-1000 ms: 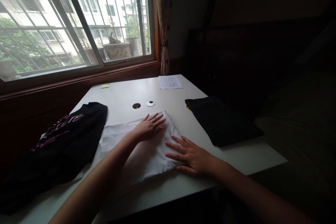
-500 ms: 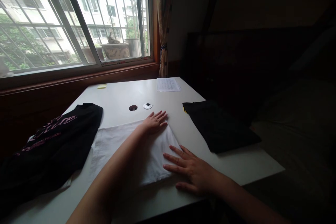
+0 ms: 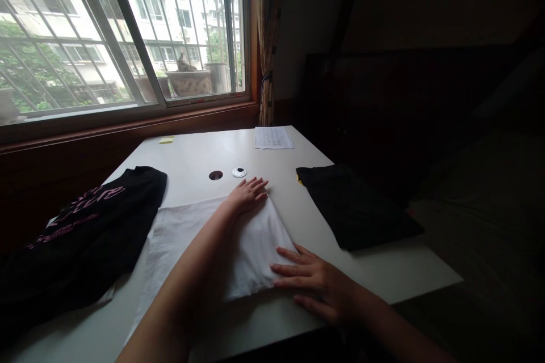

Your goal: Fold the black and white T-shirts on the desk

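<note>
A white folded garment point(image 3: 259, 244) lies flat on the white table point(image 3: 409, 272) in front of me, lightly wrinkled on its right side. My left hand point(image 3: 249, 194) rests palm down on its far right corner, fingers stretched out and holding nothing. My left forearm crosses the cloth and hides part of it. At the near right edge my right hand point(image 3: 313, 281) lies with its fingers spread, the fingertips touching the cloth's border. To the left is a black T-shirt point(image 3: 123, 221) with pink lettering. A folded black garment point(image 3: 353, 204) lies on the right.
Behind the white cloth are a round cable hole point(image 3: 216, 175) and its loose cover point(image 3: 239, 172). Printed sheets point(image 3: 273, 138) lie at the far edge, with a yellow sticky note point(image 3: 166, 140) at the far left. Beyond the table is a barred window point(image 3: 128, 34) with a curtain point(image 3: 266, 39).
My right hand has slid slightly right and toward me, along the cloth's edge. My left hand has shifted a little to the left, still flat on the cloth.
</note>
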A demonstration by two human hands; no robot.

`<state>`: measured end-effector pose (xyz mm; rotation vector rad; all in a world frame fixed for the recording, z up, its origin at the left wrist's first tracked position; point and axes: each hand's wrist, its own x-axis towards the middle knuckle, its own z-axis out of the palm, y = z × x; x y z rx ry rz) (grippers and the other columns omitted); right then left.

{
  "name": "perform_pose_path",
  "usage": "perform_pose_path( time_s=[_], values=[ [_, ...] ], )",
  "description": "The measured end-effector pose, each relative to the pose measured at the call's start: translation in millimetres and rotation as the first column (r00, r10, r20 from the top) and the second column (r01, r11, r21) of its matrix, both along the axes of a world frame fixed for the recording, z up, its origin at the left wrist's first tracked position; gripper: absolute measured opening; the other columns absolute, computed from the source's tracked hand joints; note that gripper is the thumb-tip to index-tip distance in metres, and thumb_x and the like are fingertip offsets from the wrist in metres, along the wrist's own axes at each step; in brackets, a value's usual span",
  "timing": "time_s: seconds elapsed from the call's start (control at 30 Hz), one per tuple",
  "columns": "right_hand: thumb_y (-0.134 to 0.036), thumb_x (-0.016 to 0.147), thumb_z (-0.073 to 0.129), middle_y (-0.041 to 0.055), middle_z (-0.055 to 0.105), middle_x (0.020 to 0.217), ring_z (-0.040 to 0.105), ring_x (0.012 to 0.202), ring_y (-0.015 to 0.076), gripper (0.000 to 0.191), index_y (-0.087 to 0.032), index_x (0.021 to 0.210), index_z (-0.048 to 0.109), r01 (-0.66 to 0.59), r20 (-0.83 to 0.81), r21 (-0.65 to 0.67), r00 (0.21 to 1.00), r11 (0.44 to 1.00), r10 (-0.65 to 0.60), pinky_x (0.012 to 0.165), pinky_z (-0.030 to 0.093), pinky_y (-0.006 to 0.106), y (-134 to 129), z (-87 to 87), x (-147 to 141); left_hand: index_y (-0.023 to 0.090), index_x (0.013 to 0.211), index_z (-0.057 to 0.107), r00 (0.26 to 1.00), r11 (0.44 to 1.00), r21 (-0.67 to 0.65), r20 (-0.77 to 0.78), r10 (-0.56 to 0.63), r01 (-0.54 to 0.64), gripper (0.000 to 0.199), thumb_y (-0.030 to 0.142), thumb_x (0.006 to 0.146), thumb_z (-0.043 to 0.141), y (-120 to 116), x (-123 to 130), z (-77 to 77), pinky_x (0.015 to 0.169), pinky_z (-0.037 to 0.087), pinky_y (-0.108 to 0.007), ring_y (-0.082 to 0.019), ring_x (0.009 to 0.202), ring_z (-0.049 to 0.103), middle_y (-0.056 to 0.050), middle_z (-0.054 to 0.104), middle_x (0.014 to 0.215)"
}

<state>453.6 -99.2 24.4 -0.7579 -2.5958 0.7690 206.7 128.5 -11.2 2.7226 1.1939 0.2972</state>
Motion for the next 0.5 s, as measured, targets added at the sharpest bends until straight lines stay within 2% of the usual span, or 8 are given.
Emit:
perform_pose_path(
  time_s=[0.1, 0.17, 0.23, 0.33, 0.43, 0.5],
  values=[
    [-0.034, 0.101, 0.053, 0.008, 0.061, 0.144, 0.041, 0.147, 0.027, 0.045, -0.028, 0.145, 0.057, 0.099, -0.133, -0.047, 0.986, 0.994, -0.104, 0.122, 0.031, 0.052, 2.5, -9.3, 6.7, 0.02, 0.16, 0.031, 0.993, 0.998, 0.061, 0.118, 0.024, -0.032, 0.058, 0.042, 0.106, 0.035, -6.0, -8.3, -0.5, 0.125, 0.027, -0.043, -0.024, 0.153, 0.03, -0.012, 0.03, 0.167],
    [-0.035, 0.104, 0.047, 0.0092, 0.064, 0.14, 0.047, 0.142, 0.0259, 0.04, -0.027, 0.141, 0.061, 0.193, -0.225, -0.042, 0.954, 0.98, -0.198, 0.116, 0.04, 0.049, 5.3, -16.1, 8.9, 0.02, 0.159, 0.031, 0.981, 0.995, 0.097, 0.191, 0.016, -0.035, 0.058, 0.041, 0.106, 0.038, -15.0, -15.8, 0.0, 0.125, 0.028, -0.045, -0.025, 0.154, 0.027, -0.013, 0.029, 0.167],
    [-0.034, 0.106, 0.043, 0.0098, 0.068, 0.133, 0.055, 0.134, 0.0256, 0.037, -0.026, 0.131, 0.068, 0.295, -0.291, -0.024, 0.912, 0.955, -0.289, 0.111, 0.046, 0.048, 8.5, -20.8, 8.7, 0.023, 0.159, 0.031, 0.979, 0.995, 0.104, 0.202, -0.021, 0.0, 0.057, 0.041, 0.106, 0.039, -31.0, -23.6, 2.3, 0.125, 0.027, -0.051, -0.027, 0.156, 0.023, -0.011, 0.028, 0.167],
    [-0.032, 0.105, 0.044, 0.0088, 0.073, 0.121, 0.062, 0.121, 0.0251, 0.033, -0.025, 0.114, 0.075, 0.399, -0.31, -0.005, 0.871, 0.917, -0.381, 0.105, 0.05, 0.046, 12.0, -23.5, 5.9, 0.029, 0.16, 0.029, 0.981, 0.989, 0.086, 0.141, -0.132, 0.12, 0.056, 0.042, 0.106, 0.038, -71.4, -34.2, 9.2, 0.127, 0.021, -0.055, -0.027, 0.157, 0.016, -0.006, 0.027, 0.168],
    [-0.029, 0.104, 0.048, 0.0075, 0.074, 0.116, 0.063, 0.115, 0.0249, 0.03, -0.025, 0.106, 0.078, 0.426, -0.27, 0.018, 0.873, 0.905, -0.406, 0.101, 0.052, 0.044, 11.9, -24.2, 3.4, 0.033, 0.16, 0.029, 0.952, 0.953, 0.019, 0.044, -0.302, 0.301, 0.057, 0.046, 0.106, 0.041, -125.4, -43.6, 18.0, 0.128, 0.016, -0.055, -0.027, 0.156, 0.017, -0.003, 0.029, 0.167],
    [-0.028, 0.103, 0.05, 0.007, 0.074, 0.116, 0.063, 0.115, 0.0248, 0.028, -0.026, 0.106, 0.078, 0.428, -0.246, 0.037, 0.88, 0.903, -0.407, 0.1, 0.052, 0.044, 10.8, -25.2, 2.9, 0.038, 0.16, 0.029, 0.947, 0.947, -0.025, 0.014, -0.321, 0.321, 0.056, 0.046, 0.105, 0.041, -161.2, -49.9, 23.3, 0.128, 0.013, -0.057, -0.027, 0.156, 0.018, 0.0, 0.028, 0.167]
  ],
)
